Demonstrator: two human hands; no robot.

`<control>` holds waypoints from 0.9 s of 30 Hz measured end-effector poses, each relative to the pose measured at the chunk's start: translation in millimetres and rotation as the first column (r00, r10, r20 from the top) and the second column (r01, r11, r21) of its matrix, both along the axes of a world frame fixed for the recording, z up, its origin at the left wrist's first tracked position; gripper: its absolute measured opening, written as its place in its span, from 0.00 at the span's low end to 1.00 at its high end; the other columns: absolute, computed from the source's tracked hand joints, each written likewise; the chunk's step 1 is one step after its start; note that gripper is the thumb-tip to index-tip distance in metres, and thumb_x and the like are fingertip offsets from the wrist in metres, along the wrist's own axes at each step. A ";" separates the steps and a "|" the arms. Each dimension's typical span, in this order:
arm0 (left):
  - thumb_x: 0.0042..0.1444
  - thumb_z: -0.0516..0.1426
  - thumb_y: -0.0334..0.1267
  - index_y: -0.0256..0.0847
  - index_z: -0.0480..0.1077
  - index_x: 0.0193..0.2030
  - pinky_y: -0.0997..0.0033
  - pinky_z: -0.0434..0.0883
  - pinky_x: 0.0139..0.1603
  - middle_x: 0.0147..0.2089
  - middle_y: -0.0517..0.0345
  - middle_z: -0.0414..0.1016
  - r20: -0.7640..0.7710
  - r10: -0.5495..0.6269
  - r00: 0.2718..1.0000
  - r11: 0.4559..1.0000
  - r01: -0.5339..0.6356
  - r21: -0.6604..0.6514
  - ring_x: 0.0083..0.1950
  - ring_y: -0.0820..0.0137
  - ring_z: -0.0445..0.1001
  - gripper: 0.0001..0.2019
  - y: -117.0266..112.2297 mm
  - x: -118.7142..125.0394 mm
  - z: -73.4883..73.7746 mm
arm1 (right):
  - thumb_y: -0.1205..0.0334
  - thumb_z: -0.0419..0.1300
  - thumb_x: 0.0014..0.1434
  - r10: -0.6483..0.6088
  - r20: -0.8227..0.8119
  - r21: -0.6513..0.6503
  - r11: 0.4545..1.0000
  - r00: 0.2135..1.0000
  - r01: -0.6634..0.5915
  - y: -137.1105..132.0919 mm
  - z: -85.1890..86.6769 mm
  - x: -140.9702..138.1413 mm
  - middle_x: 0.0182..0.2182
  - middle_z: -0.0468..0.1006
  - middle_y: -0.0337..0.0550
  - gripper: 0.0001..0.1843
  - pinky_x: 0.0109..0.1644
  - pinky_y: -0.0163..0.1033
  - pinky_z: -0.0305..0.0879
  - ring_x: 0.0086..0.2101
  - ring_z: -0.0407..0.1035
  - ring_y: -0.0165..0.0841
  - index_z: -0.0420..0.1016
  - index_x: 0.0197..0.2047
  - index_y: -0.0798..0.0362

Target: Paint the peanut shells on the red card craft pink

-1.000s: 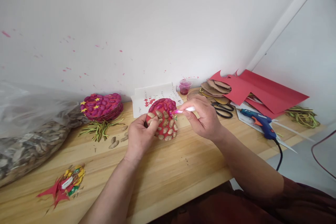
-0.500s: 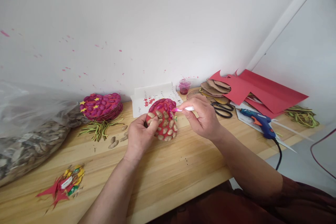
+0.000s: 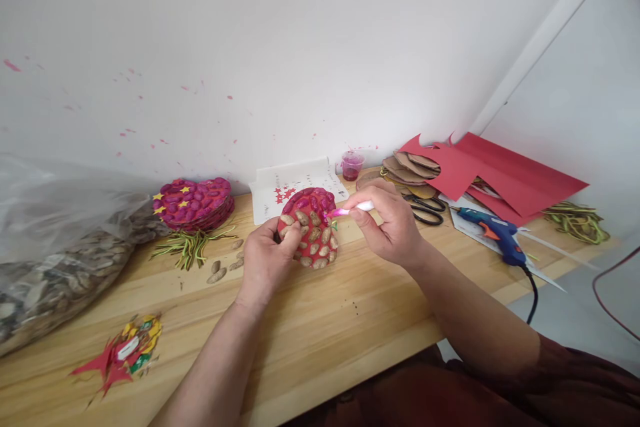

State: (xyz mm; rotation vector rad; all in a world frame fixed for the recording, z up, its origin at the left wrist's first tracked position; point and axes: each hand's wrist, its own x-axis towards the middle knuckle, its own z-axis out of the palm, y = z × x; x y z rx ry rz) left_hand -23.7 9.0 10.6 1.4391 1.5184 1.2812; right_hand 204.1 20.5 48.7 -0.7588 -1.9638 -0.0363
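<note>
At frame centre, the left hand pinches a red disc between thumb and fingers; just right, the right hand grips a white brush likewise

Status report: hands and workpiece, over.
Left hand grips disc; upper nuts pink, lower nuts bare. Right hand holds brush, tip at disc. Nothing seen blocking.

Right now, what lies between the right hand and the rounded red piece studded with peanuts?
The head view shows a slim, pink-tipped white brush, its tip at the piece.
</note>
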 end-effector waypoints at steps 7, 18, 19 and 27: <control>0.53 0.64 0.49 0.43 0.69 0.24 0.71 0.67 0.26 0.21 0.62 0.70 0.035 -0.005 0.999 1.000 0.006 -0.030 0.25 0.68 0.69 0.15 -1.1 0.1 2.0 | 0.64 0.57 0.71 -0.018 0.031 0.018 1.000 0.999 0.017 -1.5 0.2 -1.0 0.34 0.83 0.39 0.06 0.48 0.47 0.63 0.37 0.72 0.36 0.75 0.41 0.48; 0.50 0.66 0.47 0.42 0.73 0.25 0.71 0.68 0.25 0.21 0.61 0.72 0.139 0.008 0.990 0.998 0.000 -0.063 0.23 0.68 0.70 0.13 0.5 -0.4 1.9 | 0.63 0.57 0.71 -0.029 0.044 -0.005 1.000 0.999 0.029 -2.0 0.6 -0.2 0.33 0.83 0.40 0.06 0.48 0.48 0.62 0.37 0.72 0.36 0.75 0.41 0.48; 0.50 0.66 0.48 0.42 0.73 0.25 0.71 0.68 0.25 0.21 0.60 0.73 0.163 0.002 0.987 0.997 0.009 -0.071 0.22 0.69 0.70 0.13 1.6 -1.1 0.5 | 0.63 0.57 0.70 -0.036 0.031 -0.001 0.999 0.999 0.036 -2.0 1.1 0.4 0.33 0.83 0.40 0.06 0.48 0.48 0.62 0.37 0.72 0.36 0.75 0.40 0.48; 0.46 0.69 0.52 0.38 0.75 0.29 0.75 0.66 0.25 0.23 0.60 0.75 0.404 0.039 0.914 0.985 0.032 -0.168 0.21 0.74 0.66 0.18 6.1 -2.2 -2.9 | 0.63 0.57 0.71 0.018 -0.020 -0.054 0.998 1.000 -0.020 -2.9 6.1 2.2 0.33 0.82 0.40 0.07 0.47 0.47 0.64 0.36 0.72 0.36 0.75 0.40 0.48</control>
